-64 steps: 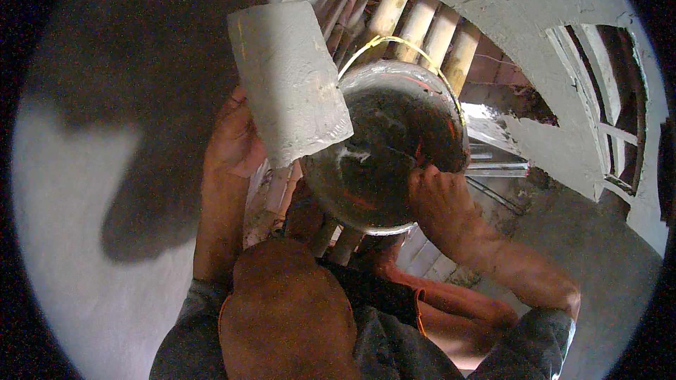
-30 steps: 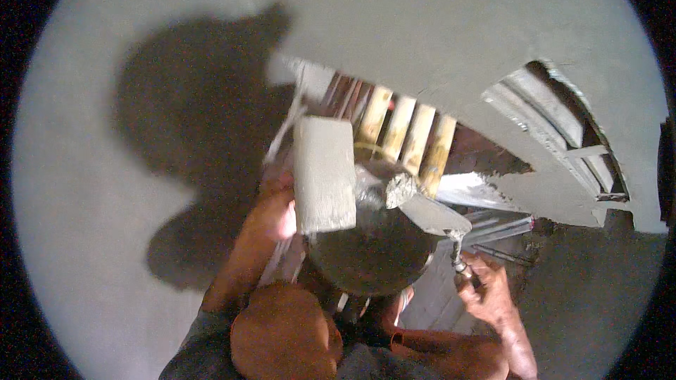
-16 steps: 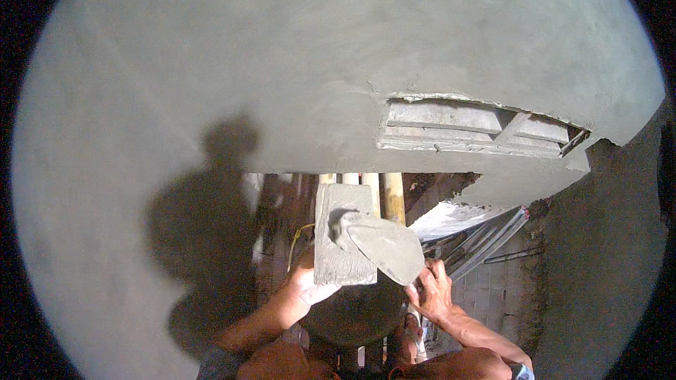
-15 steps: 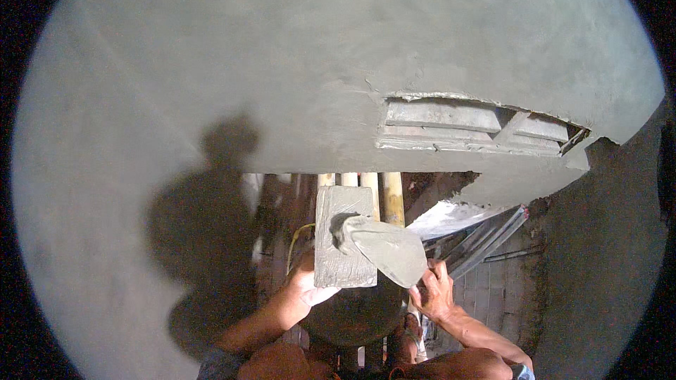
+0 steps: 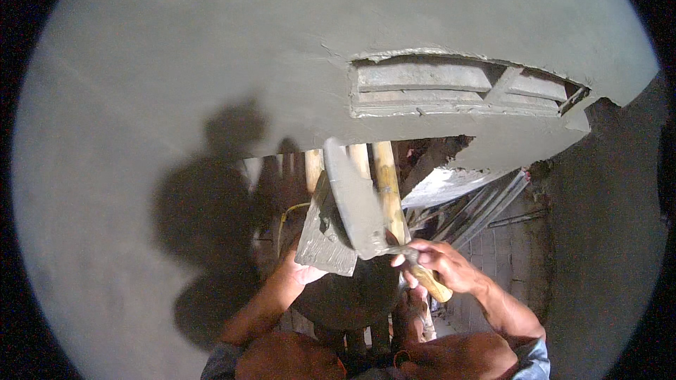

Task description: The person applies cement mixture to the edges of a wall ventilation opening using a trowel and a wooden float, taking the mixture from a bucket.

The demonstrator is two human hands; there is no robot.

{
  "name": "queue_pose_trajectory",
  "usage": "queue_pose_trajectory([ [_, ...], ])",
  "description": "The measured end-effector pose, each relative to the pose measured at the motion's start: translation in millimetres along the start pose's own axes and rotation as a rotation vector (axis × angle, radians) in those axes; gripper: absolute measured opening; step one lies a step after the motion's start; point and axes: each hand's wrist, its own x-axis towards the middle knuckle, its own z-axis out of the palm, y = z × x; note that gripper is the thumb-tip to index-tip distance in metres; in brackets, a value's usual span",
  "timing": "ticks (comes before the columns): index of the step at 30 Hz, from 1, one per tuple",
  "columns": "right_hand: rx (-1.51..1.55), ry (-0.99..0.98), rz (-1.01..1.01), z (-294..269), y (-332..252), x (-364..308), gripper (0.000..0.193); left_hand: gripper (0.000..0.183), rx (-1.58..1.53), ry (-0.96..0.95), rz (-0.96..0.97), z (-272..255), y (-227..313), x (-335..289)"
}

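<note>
My left hand [image 5: 298, 269] holds a small rectangular plasterer's hawk [image 5: 325, 257] from below, its grip hidden under the board. Grey mortar smears the hawk, which is tilted. In my right hand [image 5: 442, 264] is a trowel [image 5: 357, 200], gripped by its wooden handle [image 5: 432, 286]. The mortar-coated blade points up and away from me, its edge along the hawk's right side; I cannot tell whether they touch. Beyond both tools stands a wall of smooth grey plaster [image 5: 296, 42].
A slatted vent opening [image 5: 426, 76] sits in the wall at the right. Below the plaster's lower edge are wooden poles [image 5: 385, 169] and a dark round container [image 5: 348, 302] between my legs. Clear plastic sheeting [image 5: 493, 200] hangs at the right.
The trowel has swung from lying across the hawk to pointing away, baring its handle. The hawk has tilted, and the view has shifted so the vent sits higher.
</note>
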Motion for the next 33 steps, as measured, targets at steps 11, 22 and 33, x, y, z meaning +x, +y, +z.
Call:
queue_pose_trajectory([
  [11,-0.431,0.111,0.361,-56.6,6.3,-67.8,0.041,0.068,0.139,-0.102,0.109,3.3,8.3,-8.9],
  [22,-1.089,0.144,-0.046,-23.4,-73.1,-59.1,0.028,0.055,0.783,0.243,0.194,57.9,15.6,-32.8],
  [33,-1.830,0.685,-0.453,-44.9,-46.3,-71.6,0.035,0.062,0.563,0.037,-0.059,34.0,2.6,-20.2],
])
